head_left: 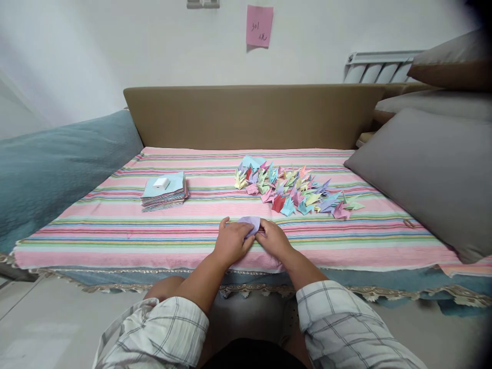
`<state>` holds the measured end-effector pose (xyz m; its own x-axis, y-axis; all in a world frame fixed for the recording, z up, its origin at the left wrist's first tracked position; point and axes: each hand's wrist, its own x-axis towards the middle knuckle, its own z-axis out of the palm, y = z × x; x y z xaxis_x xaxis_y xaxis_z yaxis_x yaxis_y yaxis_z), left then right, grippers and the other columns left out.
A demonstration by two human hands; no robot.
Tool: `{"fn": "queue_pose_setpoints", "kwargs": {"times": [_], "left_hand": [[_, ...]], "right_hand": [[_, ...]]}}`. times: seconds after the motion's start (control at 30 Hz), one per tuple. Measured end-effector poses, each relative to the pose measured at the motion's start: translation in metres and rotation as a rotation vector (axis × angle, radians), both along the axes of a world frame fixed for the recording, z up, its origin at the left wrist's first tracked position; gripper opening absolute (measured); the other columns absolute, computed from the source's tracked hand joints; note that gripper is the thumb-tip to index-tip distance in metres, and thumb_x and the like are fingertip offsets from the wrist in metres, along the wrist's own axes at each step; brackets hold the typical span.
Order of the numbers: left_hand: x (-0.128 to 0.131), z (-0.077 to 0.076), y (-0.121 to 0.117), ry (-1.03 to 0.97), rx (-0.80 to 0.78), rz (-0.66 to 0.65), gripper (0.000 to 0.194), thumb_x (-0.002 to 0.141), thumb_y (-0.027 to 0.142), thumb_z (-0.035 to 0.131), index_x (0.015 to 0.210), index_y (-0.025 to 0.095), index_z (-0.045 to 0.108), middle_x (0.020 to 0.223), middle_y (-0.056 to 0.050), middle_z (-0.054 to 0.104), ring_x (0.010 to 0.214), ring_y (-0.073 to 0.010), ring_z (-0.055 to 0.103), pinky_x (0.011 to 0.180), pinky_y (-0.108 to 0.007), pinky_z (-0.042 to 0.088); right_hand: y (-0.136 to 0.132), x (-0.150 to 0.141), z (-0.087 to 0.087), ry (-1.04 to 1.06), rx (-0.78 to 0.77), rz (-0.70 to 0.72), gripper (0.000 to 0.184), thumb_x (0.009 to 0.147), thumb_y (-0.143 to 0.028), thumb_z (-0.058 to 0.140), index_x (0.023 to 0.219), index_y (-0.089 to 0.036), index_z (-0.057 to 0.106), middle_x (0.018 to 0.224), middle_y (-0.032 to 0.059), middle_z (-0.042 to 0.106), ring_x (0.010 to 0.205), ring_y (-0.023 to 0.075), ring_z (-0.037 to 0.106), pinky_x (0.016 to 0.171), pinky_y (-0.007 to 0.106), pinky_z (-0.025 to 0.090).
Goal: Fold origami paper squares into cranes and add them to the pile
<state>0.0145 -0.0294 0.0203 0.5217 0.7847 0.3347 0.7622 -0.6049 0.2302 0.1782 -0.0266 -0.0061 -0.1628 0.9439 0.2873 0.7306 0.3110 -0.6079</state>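
Note:
A lavender sheet of folding paper (249, 221) lies at the front middle of the striped cloth, between my two hands. My left hand (233, 240) is closed on its left side, fingers pressed over the paper. From the other side, my right hand (273, 240) pinches the paper's right edge, fingertips partly hidden. The two hands almost meet at the paper's lower edge. Just beyond them, several folded paper cranes (295, 189) in many colours sit in a cluster. To the left stands a stack of coloured paper sheets (164, 197) with a small white block (161, 183) on top.
The striped cloth (115, 230) covers a sofa seat with a brown backrest (249, 115). Grey cushions (430, 174) pile up at the right, and a blue covered armrest (69, 159) bounds the left. A pink note (259, 25) hangs on the wall.

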Motion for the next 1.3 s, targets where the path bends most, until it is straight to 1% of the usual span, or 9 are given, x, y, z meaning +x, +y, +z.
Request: {"fn": "queue_pose_setpoints", "kwargs": {"times": [0.17,0.23,0.3,0.4,0.5,0.73,0.87,1.0,1.3], "left_hand": [[0.006,0.003,-0.001,0.079,0.033,-0.028,0.031,0.082,0.036,0.050,0.111,0.027,0.059,0.114,-0.006,0.062,0.103,-0.0241,0.055,0.101,-0.047,0.022],[0.008,0.005,-0.001,0.118,0.046,-0.041,0.029,0.082,0.036,0.050,0.109,0.028,0.059,0.112,-0.005,0.062,0.101,-0.0244,0.055,0.101,-0.048,0.020],[0.010,0.007,-0.001,0.161,0.066,-0.048,0.027,0.082,0.037,0.050,0.106,0.028,0.060,0.107,-0.005,0.064,0.097,-0.0246,0.057,0.101,-0.049,0.019],[0.012,0.009,0.000,0.213,0.099,-0.061,0.027,0.082,0.037,0.050,0.103,0.025,0.061,0.101,-0.006,0.065,0.091,-0.0251,0.058,0.101,-0.050,0.019],[0.013,0.010,0.001,0.231,0.108,-0.076,0.027,0.082,0.036,0.050,0.102,0.022,0.062,0.098,-0.007,0.066,0.090,-0.0254,0.058,0.102,-0.050,0.019],[0.007,0.016,0.001,0.174,0.035,-0.096,0.025,0.083,0.041,0.050,0.095,0.024,0.063,0.095,-0.004,0.067,0.092,-0.0230,0.059,0.104,-0.050,0.015],[-0.003,0.018,0.004,0.104,-0.025,-0.023,0.026,0.086,0.040,0.044,0.087,0.023,0.064,0.087,-0.002,0.068,0.087,-0.0194,0.060,0.102,-0.047,0.019],[-0.009,0.015,0.006,0.073,-0.052,0.022,0.022,0.085,0.036,0.048,0.082,0.023,0.065,0.083,-0.002,0.068,0.083,-0.0188,0.060,0.100,-0.048,0.022],[-0.006,0.010,0.002,0.079,0.077,0.088,0.023,0.084,0.037,0.051,0.074,0.022,0.066,0.077,-0.003,0.068,0.082,-0.0203,0.058,0.099,-0.050,0.018]], "right_hand": [[0.001,0.008,0.001,0.271,-0.065,-0.005,0.027,0.080,-0.014,0.037,0.097,-0.022,0.055,0.091,0.0012,0.064,0.084,0.0167,0.056,0.074,0.027,0.042],[0.002,0.010,0.002,0.409,-0.063,-0.018,0.025,0.084,-0.022,0.035,0.099,-0.021,0.055,0.093,0.0011,0.064,0.087,0.0166,0.057,0.077,0.027,0.043],[0.004,0.010,0.003,0.463,-0.079,-0.045,0.026,0.085,-0.034,0.037,0.093,-0.020,0.057,0.085,0.0012,0.063,0.081,0.0167,0.057,0.073,0.027,0.043],[0.008,0.007,0.002,0.406,-0.124,-0.123,0.027,0.079,-0.044,0.047,0.082,-0.019,0.058,0.066,-0.0015,0.058,0.062,0.0150,0.053,0.059,0.025,0.040],[0.012,0.004,0.002,0.343,-0.138,-0.198,0.024,0.074,-0.043,0.053,0.079,-0.020,0.059,0.063,-0.0024,0.058,0.055,0.0137,0.050,0.053,0.024,0.036],[0.015,0.003,0.006,0.295,-0.150,-0.234,0.019,0.071,-0.039,0.056,0.070,-0.020,0.060,0.065,-0.0023,0.061,0.056,0.0134,0.050,0.053,0.024,0.034],[0.015,0.004,0.005,0.303,-0.152,-0.222,0.018,0.070,-0.038,0.056,0.072,-0.020,0.061,0.068,-0.0016,0.063,0.058,0.0138,0.052,0.054,0.024,0.034],[0.015,0.003,0.004,0.305,-0.150,-0.220,0.015,0.070,-0.034,0.057,0.073,-0.020,0.061,0.072,-0.0011,0.064,0.064,0.0147,0.055,0.057,0.024,0.036],[0.014,0.003,0.003,0.182,-0.075,-0.181,0.008,0.072,-0.025,0.056,0.077,-0.022,0.062,0.078,-0.0003,0.064,0.073,0.0158,0.057,0.064,0.025,0.039]]}}
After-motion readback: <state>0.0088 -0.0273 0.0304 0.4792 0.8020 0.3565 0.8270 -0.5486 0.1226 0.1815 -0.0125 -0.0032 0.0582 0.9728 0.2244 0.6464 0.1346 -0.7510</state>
